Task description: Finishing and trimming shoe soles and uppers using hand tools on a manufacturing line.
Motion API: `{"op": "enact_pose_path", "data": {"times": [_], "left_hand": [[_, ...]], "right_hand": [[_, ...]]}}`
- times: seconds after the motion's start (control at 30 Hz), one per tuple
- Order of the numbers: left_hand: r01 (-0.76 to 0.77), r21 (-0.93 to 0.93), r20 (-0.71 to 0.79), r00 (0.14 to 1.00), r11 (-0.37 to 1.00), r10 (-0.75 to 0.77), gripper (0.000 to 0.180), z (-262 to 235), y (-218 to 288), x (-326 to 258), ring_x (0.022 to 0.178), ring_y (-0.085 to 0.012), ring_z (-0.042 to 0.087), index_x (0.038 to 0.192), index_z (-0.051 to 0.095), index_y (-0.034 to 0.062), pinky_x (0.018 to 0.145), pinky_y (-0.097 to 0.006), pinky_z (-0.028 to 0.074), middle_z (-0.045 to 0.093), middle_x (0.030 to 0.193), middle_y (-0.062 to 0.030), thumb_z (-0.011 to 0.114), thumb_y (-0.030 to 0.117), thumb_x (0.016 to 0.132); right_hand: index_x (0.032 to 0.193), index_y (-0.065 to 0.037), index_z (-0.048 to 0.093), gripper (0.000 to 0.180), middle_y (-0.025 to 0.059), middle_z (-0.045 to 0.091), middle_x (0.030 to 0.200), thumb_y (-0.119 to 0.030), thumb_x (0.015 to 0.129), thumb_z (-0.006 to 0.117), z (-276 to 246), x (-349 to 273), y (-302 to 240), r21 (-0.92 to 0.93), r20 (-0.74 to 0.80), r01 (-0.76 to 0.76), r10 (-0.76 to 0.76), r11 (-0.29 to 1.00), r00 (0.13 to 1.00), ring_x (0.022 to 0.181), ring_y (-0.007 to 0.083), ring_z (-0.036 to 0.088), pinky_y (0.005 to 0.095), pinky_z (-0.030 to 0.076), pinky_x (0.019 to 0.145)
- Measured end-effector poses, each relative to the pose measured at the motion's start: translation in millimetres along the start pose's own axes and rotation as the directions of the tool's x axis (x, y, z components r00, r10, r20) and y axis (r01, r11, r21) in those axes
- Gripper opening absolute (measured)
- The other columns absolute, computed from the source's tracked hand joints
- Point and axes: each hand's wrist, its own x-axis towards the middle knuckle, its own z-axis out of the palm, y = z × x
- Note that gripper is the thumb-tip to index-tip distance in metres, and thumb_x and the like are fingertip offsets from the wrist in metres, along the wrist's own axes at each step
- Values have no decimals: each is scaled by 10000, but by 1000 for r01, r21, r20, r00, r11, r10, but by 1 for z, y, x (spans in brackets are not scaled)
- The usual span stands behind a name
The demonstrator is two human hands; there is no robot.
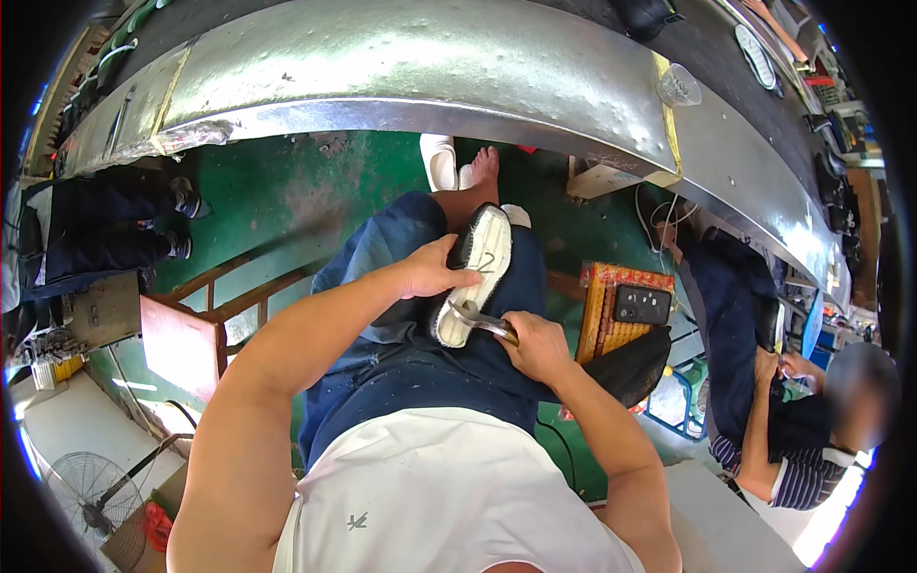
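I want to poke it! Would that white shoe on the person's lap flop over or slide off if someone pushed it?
The white shoe with its pale sole facing up probably bends a little; it looks like soft fabric. It likely would not slide off now, since the left hand presses it onto the lap. It looks light, as the right hand works a metal tool against it.

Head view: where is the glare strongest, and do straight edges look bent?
Head view: glare is strongest on the curved metal bench at the top and blown out at the lower right corner; the fisheye bends the bench edge into an arc; the white shoe, left hand and right hand at the centre are sharp and evenly lit.
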Motion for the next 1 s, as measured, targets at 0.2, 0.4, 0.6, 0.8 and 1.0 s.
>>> {"op": "enact_pose_path", "data": {"times": [0.2,0.4,0.6,0.8,1.0], "left_hand": [[-47,356,-98,991,933,88,931,16,3,-11,1273,-369,585,1470,383,-68,1092,-390,446,587,1362,-270,828,411,808],[-180,379,-244,927,908,286,1053,60,-19,-26,1478,-438,298,1602,128,53,1178,-503,310,295,1572,-301,768,395,839],[-193,401,-252,917,896,310,1105,72,-67,-42,1537,-425,96,1639,4,117,1208,-555,169,141,1629,-257,741,384,860],[-171,72,-222,958,983,183,1087,71,-58,-30,1551,-318,120,1640,-71,134,1233,-384,187,84,1664,-205,722,178,898],[-158,148,-141,974,976,179,1217,60,-51,-36,1541,-272,161,1628,-145,150,1226,-348,205,95,1677,-178,784,124,841]], "right_hand": [[992,-66,588,261,128,670,893,-269,900,725,-15,-51,-23,-141,83,-94,106,986,991,819,338,687,453,552,667],[990,-27,603,302,214,696,846,-323,962,656,-12,-61,-11,-73,254,-349,356,934,899,830,398,698,509,546,699],[1021,-10,626,320,240,699,863,-327,975,646,-14,-61,7,-5,329,-296,281,955,901,776,411,695,511,541,710],[1010,13,599,346,129,667,781,-332,1029,571,-63,-36,-4,217,667,-612,342,760,661,715,261,690,389,541,673],[1038,2,584,383,242,690,855,-372,1051,505,-17,-12,-19,38,200,-239,227,970,953,808,452,672,508,529,728]]}}
